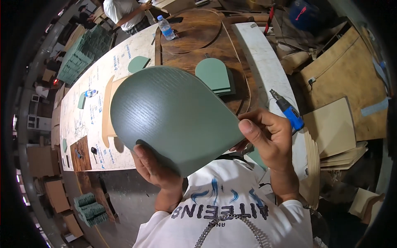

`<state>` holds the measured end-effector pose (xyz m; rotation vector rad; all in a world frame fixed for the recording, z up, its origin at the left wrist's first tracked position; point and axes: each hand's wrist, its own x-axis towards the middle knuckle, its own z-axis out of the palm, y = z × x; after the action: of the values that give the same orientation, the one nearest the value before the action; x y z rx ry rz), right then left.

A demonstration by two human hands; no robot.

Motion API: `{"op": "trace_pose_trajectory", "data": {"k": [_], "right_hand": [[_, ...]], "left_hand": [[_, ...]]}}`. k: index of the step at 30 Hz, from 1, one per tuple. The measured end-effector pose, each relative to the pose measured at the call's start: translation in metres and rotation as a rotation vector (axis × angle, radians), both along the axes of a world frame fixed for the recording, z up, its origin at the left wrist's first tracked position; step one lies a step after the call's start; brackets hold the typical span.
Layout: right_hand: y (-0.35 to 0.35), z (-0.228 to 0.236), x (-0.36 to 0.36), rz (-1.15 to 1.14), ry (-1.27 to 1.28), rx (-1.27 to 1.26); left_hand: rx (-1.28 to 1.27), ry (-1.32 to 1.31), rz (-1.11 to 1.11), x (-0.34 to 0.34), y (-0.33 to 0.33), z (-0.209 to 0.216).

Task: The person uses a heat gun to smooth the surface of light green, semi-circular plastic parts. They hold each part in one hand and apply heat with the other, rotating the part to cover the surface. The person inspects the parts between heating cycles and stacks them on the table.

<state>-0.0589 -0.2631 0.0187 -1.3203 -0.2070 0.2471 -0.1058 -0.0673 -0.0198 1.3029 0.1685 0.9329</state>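
A person in a white printed shirt (227, 188) holds a dark green panel (173, 115), rounded at one end and squared at the other, raised in both hands above the near side of a long table (93, 126). The left hand (155, 167) clasps the panel's lower left edge, its grip pinching the board with the thumb on the upper face. The right hand (269, 138) takes the right corner, its grip pinching the edge there with thumb and fingers. Beyond the panel, smaller round-topped green boards (213, 74) lie stacked on a brown wood-grain sheet (188, 39), and a water bottle (166, 29) stands farther back. A blue heat gun (290, 115) with a metal nozzle lies to the right, near the right hand. A second bottle (91, 93) lies on the left side of the table. Piles of green pieces (84, 53) rise beyond it, where a co-worker (120, 10) in a white top stands at the far side. Green bundles (91, 209) sit on the floor at lower left, near cardboard boxes (56, 195).
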Motion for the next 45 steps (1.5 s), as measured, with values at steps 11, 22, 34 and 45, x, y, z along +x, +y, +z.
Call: {"op": "trace_pose_trajectory", "data": {"k": [11, 22, 34, 45], "right_hand": [[-0.017, -0.011, -0.003, -0.022, 0.046, 0.154], [-0.020, -0.034, -0.010, -0.322, -0.196, -0.010], [-0.002, -0.024, -0.002, -0.199, -0.249, 0.017], [-0.001, -0.017, -0.010, -0.109, -0.134, -0.137]], "left_hand": [[-0.094, 0.022, -0.060, -0.001, 0.013, -0.016], [-0.186, 0.044, -0.225, 0.003, 0.008, 0.009], [-0.184, 0.045, -0.180, 0.000, 0.003, 0.015], [-0.106, 0.098, -0.081, 0.000, 0.008, -0.005]]}}
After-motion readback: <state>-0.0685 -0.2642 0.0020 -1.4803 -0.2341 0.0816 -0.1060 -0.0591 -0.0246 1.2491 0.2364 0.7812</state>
